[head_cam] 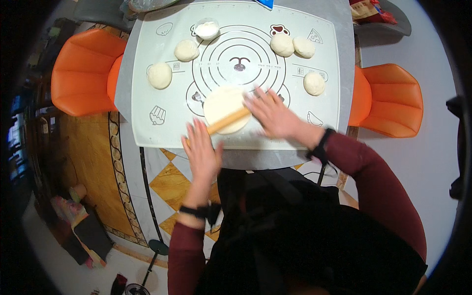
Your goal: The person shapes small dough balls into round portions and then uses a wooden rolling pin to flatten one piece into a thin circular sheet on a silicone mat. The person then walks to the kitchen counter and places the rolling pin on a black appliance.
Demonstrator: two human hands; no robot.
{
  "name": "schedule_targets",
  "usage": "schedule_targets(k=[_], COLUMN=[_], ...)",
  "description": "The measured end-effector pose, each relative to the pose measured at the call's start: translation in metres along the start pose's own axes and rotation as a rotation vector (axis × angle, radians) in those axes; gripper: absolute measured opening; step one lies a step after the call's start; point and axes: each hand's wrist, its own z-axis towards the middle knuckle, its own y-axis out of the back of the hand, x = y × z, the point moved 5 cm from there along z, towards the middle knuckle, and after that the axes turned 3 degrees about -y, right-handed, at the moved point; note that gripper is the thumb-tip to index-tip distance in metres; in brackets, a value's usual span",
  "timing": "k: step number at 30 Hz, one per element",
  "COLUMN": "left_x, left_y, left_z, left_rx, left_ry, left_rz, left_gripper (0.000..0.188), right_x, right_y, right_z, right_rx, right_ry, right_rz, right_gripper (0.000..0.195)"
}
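Observation:
A wooden rolling pin (229, 121) lies at a slant across a flat round of dough (221, 101). My left hand (202, 153) is over the pin's lower left end, with the fingers stretched out. On its upper right end rests my right hand (273, 114), palm down and blurred by motion. Both ends of the pin are partly hidden under the hands. The dough round lies on a pale silicone baking mat (169, 129) printed with circles and small pictures, near its front edge.
Dough balls sit on the mat: two at left (159, 75) (186, 50), a touching pair at upper right (282, 45) (304, 47), one at right (314, 83). A small bowl of white flour (207, 29) stands at upper left. Orange chairs (86, 72) (392, 99) flank the grey table (254, 158).

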Motion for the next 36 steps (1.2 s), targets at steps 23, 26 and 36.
schedule_targets(k=[23, 26, 36], left_x=[0.023, 0.018, 0.034], left_y=[0.012, 0.017, 0.026], left_z=[0.031, 0.023, 0.058], left_rx=[-0.226, -0.249, -0.202], left_ry=[0.176, 0.153, 0.090], left_rz=[-0.083, -0.089, -0.098], left_gripper=[0.078, 0.081, 0.073], right_x=[-0.006, -0.012, -0.003], right_y=[0.009, 0.012, 0.025], right_z=[0.042, 0.051, 0.065], right_rx=[-0.045, -0.067, -0.121], right_ry=[-0.173, -0.133, -0.109], right_rz=[0.048, -0.008, -0.015], right_gripper=[0.081, 0.082, 0.069])
